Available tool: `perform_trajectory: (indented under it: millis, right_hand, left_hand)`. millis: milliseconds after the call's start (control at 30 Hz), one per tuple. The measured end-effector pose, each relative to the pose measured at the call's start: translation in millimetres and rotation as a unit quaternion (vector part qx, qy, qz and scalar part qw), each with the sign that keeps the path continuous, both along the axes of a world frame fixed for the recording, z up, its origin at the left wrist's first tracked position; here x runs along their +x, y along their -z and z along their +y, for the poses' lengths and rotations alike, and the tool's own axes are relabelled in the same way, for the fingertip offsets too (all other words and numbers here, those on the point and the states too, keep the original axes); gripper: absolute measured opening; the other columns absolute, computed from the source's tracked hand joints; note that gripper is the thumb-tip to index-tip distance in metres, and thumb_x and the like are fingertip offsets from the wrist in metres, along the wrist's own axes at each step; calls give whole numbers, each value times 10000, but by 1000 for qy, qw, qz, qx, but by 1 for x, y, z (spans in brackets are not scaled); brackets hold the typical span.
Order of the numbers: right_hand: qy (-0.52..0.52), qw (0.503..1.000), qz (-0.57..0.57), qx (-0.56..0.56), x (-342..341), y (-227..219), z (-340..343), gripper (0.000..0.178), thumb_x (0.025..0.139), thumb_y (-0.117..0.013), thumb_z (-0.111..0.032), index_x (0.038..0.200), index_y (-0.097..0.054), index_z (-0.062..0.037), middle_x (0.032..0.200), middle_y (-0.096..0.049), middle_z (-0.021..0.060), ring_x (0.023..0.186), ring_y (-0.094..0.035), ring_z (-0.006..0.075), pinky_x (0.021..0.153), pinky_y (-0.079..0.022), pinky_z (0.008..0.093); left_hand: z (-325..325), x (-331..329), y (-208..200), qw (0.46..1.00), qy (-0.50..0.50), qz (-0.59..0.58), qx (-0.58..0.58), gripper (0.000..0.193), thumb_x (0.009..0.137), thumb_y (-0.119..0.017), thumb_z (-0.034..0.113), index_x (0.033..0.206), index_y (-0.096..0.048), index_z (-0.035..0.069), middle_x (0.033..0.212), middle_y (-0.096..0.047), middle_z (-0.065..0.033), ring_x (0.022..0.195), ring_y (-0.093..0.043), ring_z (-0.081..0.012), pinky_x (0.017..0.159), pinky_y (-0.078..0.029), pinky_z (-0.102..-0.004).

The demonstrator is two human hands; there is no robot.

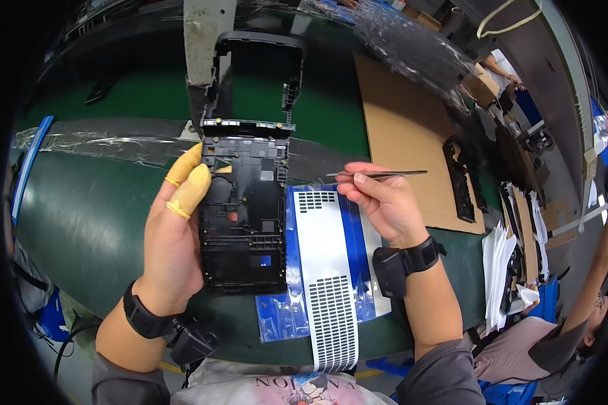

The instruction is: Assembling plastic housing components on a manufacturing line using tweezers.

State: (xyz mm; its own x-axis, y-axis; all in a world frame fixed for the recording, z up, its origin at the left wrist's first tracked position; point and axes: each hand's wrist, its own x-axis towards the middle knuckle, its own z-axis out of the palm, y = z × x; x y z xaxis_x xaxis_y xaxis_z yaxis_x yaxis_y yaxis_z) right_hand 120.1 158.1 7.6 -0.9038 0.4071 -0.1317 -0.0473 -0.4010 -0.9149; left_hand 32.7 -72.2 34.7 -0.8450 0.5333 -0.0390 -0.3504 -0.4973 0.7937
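Observation:
My left hand (172, 223), with yellow finger cots on two fingers, grips a black plastic housing (253, 209) by its left edge. Ribs, small brass-coloured inserts and several cutouts show on the side facing me. Just beyond its upper end stands a black plastic frame (260, 37); whether the two are joined I cannot tell. Pinched in my right hand (385, 202) is a pair of dark tweezers (392, 174), tips pointing left toward the housing but apart from it. Below that hand, a white strip (323, 253) with rows of small black rectangular stickers lies on a blue plastic sheet (280, 320).
A brown cardboard sheet (398, 135) on the green table (88, 223) bears another black plastic part (461, 179). Papers and dark panels (513, 256) stand at the right. A grey post (199, 47) rises behind the housing. A person (540, 344) is at the right edge.

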Motion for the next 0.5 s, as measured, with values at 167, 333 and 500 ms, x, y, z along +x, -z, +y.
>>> perform_trajectory:
  millis: [167,333,500]
  right_hand:
    - [8,998,-25,53,-1,2,-6,196,798,-557,-104,911,-553,55,803,-594,159,651,-608,179,564,-504,220]
    - [61,996,-40,50,-2,13,-13,186,773,-600,-154,791,-555,26,702,-597,138,570,-591,151,452,-454,199]
    - [80,995,-20,50,-1,22,-12,156,769,-592,-133,756,-545,15,656,-587,120,509,-550,116,404,-395,183]
  left_hand:
    - [1,-4,1,1000,3,13,-15,349,861,-426,179,1180,-392,39,955,-568,-70,694,-530,-83,624,-453,-211]
    - [2,-2,3,1000,-6,6,-26,351,863,-419,178,1183,-388,38,965,-565,-79,705,-535,-89,625,-456,-212]
    - [6,-1,3,1000,-3,4,-10,352,862,-416,168,1186,-378,38,995,-552,-95,800,-566,-127,684,-476,-240]
